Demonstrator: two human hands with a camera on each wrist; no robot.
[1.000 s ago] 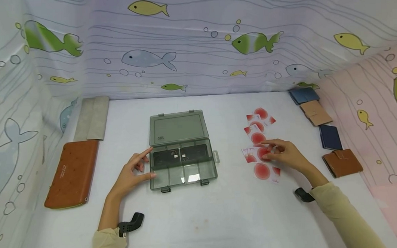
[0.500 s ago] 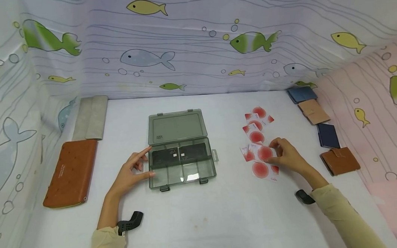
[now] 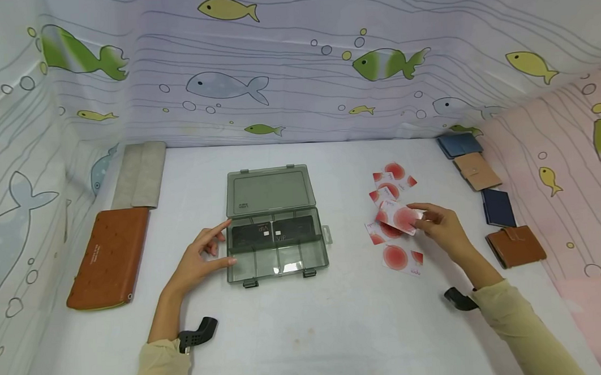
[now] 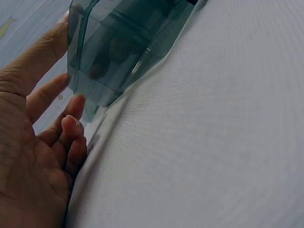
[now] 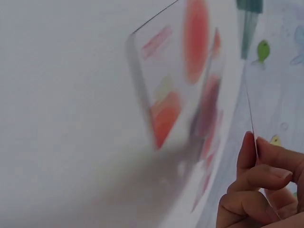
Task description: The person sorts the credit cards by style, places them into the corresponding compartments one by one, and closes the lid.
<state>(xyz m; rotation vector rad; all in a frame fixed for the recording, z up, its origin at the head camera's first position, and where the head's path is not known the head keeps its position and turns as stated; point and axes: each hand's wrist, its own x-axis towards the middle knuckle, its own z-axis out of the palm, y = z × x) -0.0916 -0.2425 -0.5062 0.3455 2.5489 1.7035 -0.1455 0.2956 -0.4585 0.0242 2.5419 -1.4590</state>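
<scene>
My right hand (image 3: 441, 229) pinches a white card with a red circle (image 3: 399, 216) between thumb and fingers, lifted above the other cards. Edge-on in the right wrist view, the card (image 5: 250, 107) shows as a thin line. Below it several similar red-and-white cards (image 3: 395, 257) lie loosely overlapped. The green translucent box (image 3: 266, 263) stands with its lid raised back, and two black cards marked VIP (image 3: 295, 229) lie in its rear compartments. My left hand (image 3: 197, 261) rests at the box's left side, thumb and index finger extended to its edge; the other fingers are bent.
At the left lie a brown zip wallet (image 3: 107, 257) and a grey folded case (image 3: 139, 176). Along the right edge are a blue wallet (image 3: 458, 144), a tan wallet (image 3: 477, 171), a navy booklet (image 3: 498, 207) and a brown wallet (image 3: 516, 246). Printed fabric surrounds the table.
My right hand has picked a card off the loose group and raised it, tilting it slightly toward the back. My left hand has stayed at the box.
</scene>
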